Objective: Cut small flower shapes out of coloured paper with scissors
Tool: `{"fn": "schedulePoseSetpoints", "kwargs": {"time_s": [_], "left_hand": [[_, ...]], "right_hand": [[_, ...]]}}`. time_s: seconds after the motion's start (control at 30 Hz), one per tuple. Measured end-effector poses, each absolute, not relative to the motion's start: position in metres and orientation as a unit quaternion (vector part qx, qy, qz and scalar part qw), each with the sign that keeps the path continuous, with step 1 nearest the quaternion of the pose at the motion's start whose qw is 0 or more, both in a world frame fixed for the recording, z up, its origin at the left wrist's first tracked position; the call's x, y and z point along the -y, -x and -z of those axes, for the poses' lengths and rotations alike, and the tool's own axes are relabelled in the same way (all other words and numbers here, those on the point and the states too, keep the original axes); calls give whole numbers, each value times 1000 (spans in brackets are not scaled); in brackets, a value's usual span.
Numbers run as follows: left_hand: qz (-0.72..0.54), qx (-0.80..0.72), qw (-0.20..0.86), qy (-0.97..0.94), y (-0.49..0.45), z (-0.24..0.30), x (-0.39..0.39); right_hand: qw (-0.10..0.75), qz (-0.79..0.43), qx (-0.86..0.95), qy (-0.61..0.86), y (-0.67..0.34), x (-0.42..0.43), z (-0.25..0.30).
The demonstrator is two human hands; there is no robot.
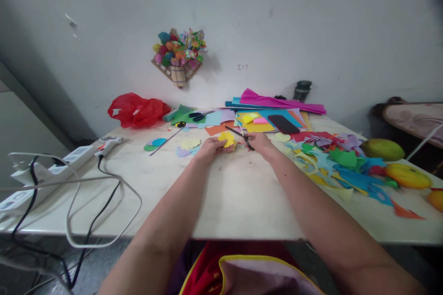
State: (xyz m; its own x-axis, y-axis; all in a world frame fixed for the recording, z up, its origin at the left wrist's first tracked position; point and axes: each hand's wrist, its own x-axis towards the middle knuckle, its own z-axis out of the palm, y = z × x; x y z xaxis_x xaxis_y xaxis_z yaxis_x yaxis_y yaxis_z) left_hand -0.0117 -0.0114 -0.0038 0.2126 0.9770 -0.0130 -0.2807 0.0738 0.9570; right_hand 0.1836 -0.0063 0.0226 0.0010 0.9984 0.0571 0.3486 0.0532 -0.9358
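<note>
My left hand (212,147) is closed on a yellow flower-shaped paper cutout (226,138), held just above the white table (235,193). My right hand (260,143) grips a pair of scissors (239,134), whose open blades point left toward the yellow paper. Both hands meet near the middle of the table, in front of a stack of coloured paper sheets (263,117). More cut paper shapes (188,144) lie just left of my left hand.
A black phone (283,123) lies on the paper stack. Coloured paper scraps (346,166) and mangoes (382,149) fill the right side. A red plastic bag (136,109), a second pair of scissors (198,115) and power strips with cables (69,161) are on the left. A paper-flower decoration (178,55) hangs on the wall.
</note>
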Motion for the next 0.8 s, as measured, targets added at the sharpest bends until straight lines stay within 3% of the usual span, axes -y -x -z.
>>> {"fn": "schedulePoseSetpoints", "kwargs": {"time_s": [0.33, 0.8], "left_hand": [[-456, -374, 622, -515, 9, 5, 13], [-443, -386, 605, -538, 7, 1, 16]], "right_hand": [[495, -476, 545, 481, -178, 9, -20], [521, -473, 546, 455, -169, 12, -19]]}}
